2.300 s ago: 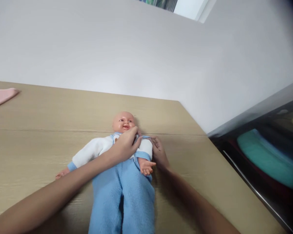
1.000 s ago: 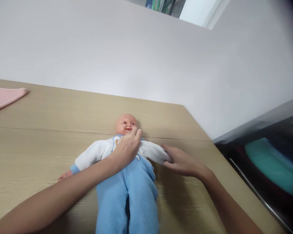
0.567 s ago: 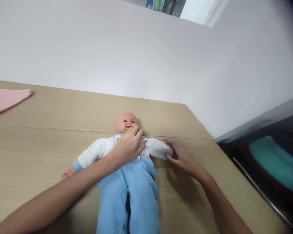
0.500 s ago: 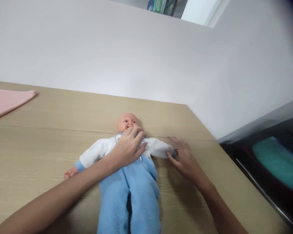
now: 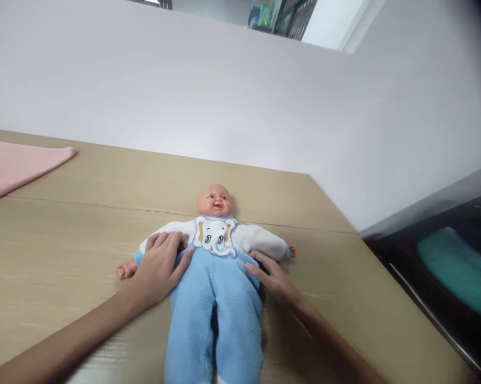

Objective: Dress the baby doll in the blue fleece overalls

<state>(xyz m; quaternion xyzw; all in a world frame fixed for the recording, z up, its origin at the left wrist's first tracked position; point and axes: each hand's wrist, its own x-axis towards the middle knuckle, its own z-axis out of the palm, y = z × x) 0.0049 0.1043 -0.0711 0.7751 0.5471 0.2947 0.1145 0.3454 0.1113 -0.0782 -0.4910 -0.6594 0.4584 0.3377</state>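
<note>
A bald baby doll (image 5: 214, 200) lies on its back on the wooden table, arms spread. It wears a fleecy blue and white romper (image 5: 200, 288) with an elephant face (image 5: 215, 237) on the chest. My left hand (image 5: 158, 266) rests over the sleeve and side of the romper on the left, fingers apart and thumb stretched against the waist. At the opposite side, my right hand (image 5: 278, 280) touches the romper below the armpit with thumb and forefinger apart; its other fingers are mostly hidden. The doll's feet run out of view at the bottom.
A pink cloth (image 5: 20, 165) lies at the far left of the table (image 5: 84, 240). A pale wall (image 5: 184, 96) stands behind it. Beyond the right edge is a dark object with a teal patch (image 5: 456, 272). Above the wall, a green packet (image 5: 266, 16) shows through an opening.
My left hand has moved from the doll's chest to its side, uncovering the elephant face. My right hand has left the doll's cuff and come in to the waist. The view has shifted slightly.
</note>
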